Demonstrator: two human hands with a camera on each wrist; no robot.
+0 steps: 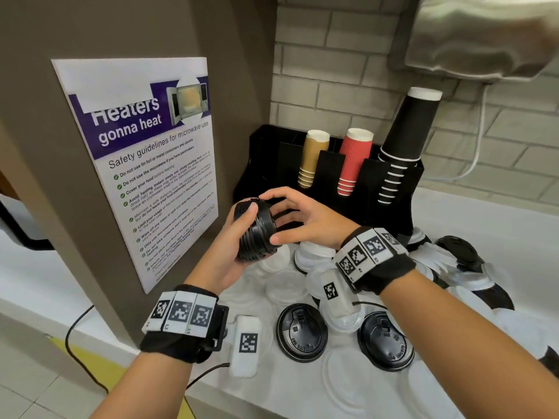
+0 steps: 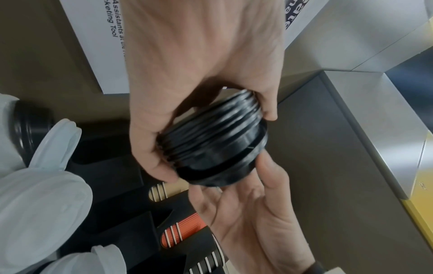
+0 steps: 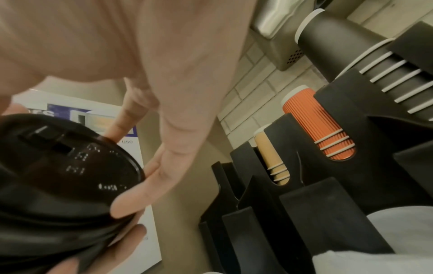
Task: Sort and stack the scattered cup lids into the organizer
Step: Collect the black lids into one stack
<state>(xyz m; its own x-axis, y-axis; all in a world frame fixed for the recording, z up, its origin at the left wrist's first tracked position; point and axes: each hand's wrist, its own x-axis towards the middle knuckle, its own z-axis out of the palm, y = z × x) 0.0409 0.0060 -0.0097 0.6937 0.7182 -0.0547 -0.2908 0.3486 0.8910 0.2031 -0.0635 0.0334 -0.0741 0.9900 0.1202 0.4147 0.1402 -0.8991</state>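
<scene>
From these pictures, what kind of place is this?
Probably an office pantry or canteen drinks corner: a microwave safety poster, paper cups in a black organizer, and loose cup lids on the counter.

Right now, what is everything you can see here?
stack of lids: one, black, held in the air in front of the organizer.
organizer: one, black, against the brick wall.
cup stacks: three, tan, red, black, upside down in the organizer.
loose black lids: several, on the white counter.
loose white lids: many, on the counter.
microwave poster: one, purple and white, on the left panel.
left hand: grips the stack.
right hand: fingertips on the stack.
</scene>
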